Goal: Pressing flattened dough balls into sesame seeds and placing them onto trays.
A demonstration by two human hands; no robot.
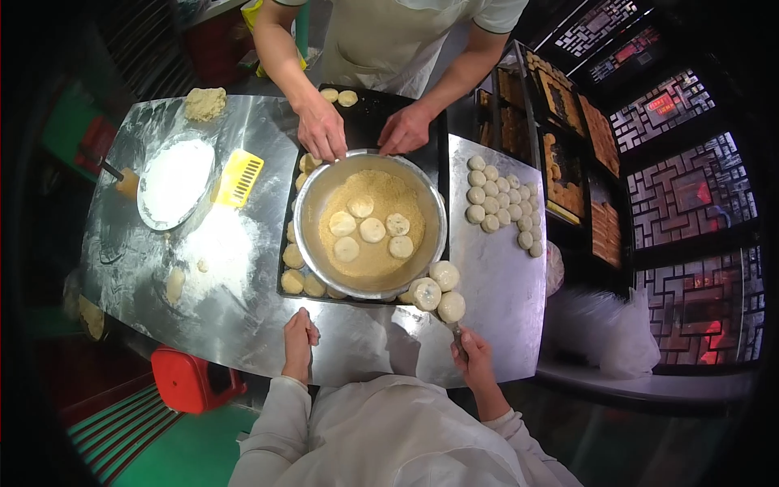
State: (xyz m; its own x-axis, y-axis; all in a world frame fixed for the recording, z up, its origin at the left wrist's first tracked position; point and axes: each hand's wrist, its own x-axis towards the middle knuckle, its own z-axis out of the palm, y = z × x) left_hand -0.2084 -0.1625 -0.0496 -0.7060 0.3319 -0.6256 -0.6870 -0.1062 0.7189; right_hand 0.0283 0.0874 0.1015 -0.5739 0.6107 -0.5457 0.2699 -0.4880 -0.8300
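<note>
My right hand (pixel 473 351) grips the dark handle of a tool, likely a spatula, whose blade is hidden. Three round filled dough cakes (pixel 447 275) rest on it, shiny and pale, by the lower right rim of a large metal bowl (pixel 300 242). Inside the bowl, several similar cakes (pixel 372 230) lie on a bed of golden crumbs or seeds (pixel 389 181). My left hand (pixel 298 339) hovers near the table's front edge with curled fingers and nothing visible in it. Under the bowl sits a black baking tray (pixel 433 131) holding coated cakes (pixel 293 281).
Opposite me, a co-worker's hands (pixel 321 131) are at the bowl's far rim. Rows of pale dough balls (pixel 501 199) occupy the steel table's (pixel 493 292) right side. Leftward are a flour bowl (pixel 176 182), a yellow slotted scraper (pixel 239 178) and a dough lump (pixel 206 104). A red stool (pixel 182 377) stands below.
</note>
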